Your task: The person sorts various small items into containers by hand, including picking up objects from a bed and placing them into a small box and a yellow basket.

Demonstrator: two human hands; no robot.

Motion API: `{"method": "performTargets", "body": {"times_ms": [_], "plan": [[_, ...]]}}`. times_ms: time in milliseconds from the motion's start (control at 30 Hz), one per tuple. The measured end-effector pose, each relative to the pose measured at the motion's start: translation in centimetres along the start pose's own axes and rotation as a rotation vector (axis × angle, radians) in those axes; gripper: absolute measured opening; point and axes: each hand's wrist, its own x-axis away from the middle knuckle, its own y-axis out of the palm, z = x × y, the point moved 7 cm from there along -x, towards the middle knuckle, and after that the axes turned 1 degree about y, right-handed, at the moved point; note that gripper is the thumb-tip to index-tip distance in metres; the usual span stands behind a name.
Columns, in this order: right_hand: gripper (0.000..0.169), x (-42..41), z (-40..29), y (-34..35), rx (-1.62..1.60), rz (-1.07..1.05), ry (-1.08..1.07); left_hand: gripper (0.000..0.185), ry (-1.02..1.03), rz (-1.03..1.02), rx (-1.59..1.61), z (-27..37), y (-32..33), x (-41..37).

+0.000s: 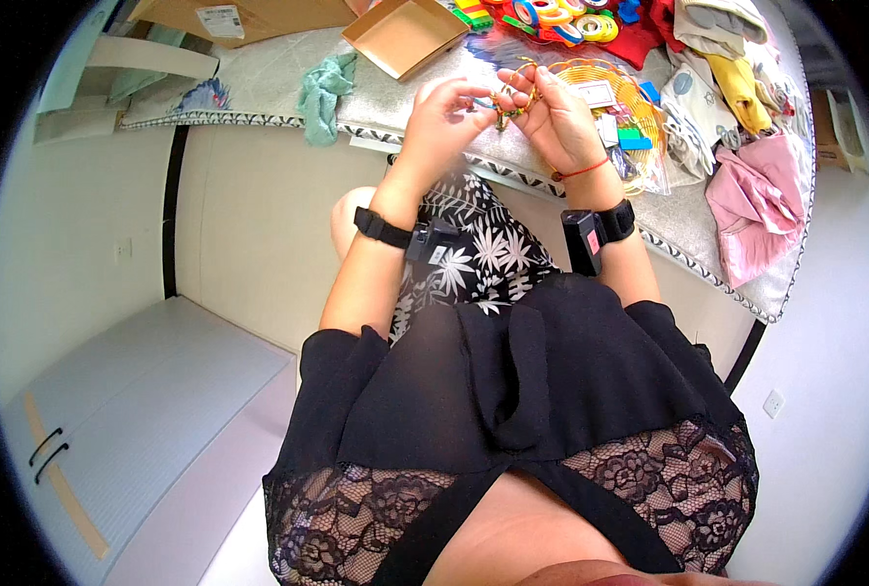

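Both my hands are raised close together over the table's near edge. Between them is a small tangle of thin cord (506, 110), yellow with darker parts; its exact kind is too small to tell. My left hand (449, 110) pinches a thin bluish strand at the tangle's left side. My right hand (552, 110) holds the tangle and a yellow loop between thumb and fingers. Just beyond and right of my right hand lies a yellow woven basket (650, 110) with blue and green blocks (631, 139), white cards and small plastic bags in it.
An open cardboard box (405, 33) and a green cloth (322, 95) lie on the table to the left. Colourful tape rolls (552, 16) are at the back. Folded clothes, white gloves (687, 143) and a pink garment (760, 205) lie right of the basket.
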Motion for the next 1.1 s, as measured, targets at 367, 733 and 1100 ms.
{"method": "performTargets", "body": {"times_ms": [367,733,1100], "plan": [[0.02,0.2,-1.2,-0.7,0.0,0.051,-0.083,0.014,0.064,-0.007,-0.164,0.0,0.0,-0.6],[0.03,0.7,-0.9,1.1,0.58,0.13,0.003,0.013,-0.2,0.128,0.643,-1.5,-0.6,-0.4],[0.037,0.8,-1.5,3.1,1.31,0.028,-0.392,0.028,-0.234,-0.04,0.903,0.8,-0.2,0.1]]}}
